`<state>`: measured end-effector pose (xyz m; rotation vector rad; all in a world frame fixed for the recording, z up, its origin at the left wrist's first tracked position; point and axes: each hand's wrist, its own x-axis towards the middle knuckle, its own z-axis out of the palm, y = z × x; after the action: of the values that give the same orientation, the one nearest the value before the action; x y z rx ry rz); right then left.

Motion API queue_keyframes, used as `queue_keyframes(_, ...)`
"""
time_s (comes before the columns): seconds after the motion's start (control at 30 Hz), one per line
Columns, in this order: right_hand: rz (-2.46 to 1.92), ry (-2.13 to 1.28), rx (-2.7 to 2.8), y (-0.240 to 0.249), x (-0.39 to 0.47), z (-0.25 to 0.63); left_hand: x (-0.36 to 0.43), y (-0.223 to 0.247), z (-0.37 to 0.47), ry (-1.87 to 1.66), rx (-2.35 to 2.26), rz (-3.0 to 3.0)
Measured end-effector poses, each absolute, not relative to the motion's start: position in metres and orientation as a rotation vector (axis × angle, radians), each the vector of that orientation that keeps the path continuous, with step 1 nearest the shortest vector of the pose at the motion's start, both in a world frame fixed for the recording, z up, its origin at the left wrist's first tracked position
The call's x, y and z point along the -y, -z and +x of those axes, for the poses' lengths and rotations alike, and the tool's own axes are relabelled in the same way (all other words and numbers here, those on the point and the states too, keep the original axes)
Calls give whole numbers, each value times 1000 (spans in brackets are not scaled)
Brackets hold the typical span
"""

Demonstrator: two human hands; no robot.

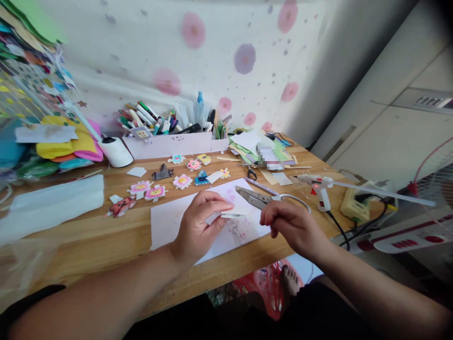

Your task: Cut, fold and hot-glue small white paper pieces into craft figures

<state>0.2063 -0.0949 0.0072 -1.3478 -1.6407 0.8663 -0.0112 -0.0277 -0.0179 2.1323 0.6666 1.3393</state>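
Observation:
My left hand [201, 224] pinches a small flat white paper piece [235, 215] between thumb and fingers, seen almost edge-on. To its right hovers my right hand [295, 229], fingers curled in; whether anything is in them is hidden. Both hands are over a white sheet of paper [168, 222] with faint coloured smudges. Large scissors [253, 196] lie just beyond my right hand, which hides part of their handles. Small coloured paper cutouts with tabs, among them a pink one [155, 192] and a red one [121, 207], lie left of and behind the sheet.
A glue gun [320, 189] with a lit red light and a long glue stick stands at the right, near a power strip [356, 203]. A white box [170, 145] of pens is at the back, beside paper scraps [247, 141]. A white roll [116, 152] stands at left.

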Motion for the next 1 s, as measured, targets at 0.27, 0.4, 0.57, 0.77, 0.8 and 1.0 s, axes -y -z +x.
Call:
queue_keyframes(0.27,-1122,-1499,1166,-4,89,192,33,18,-16,-1288,-595,2294)
queue_keyframes(0.4,-1079,-1584,1127,-3,87,179,34,23,-15,-1235,-594,2277)
queue_keyframes(0.57,-1177,-1266,1327,-2,85,177,32,29,-4,-1117,-761,1606)
queue_keyframes(0.77,-1194,-1168,1398,2,86,179,34,26,1,-801,-611,1193)
queue_keyframes(0.8,-1202,-1151,1414,3,86,178,35,25,0,-775,-588,1226)
queue_keyframes(1.0,-1236,-1035,1498,3,87,178,35,24,-3,-761,-709,1445)
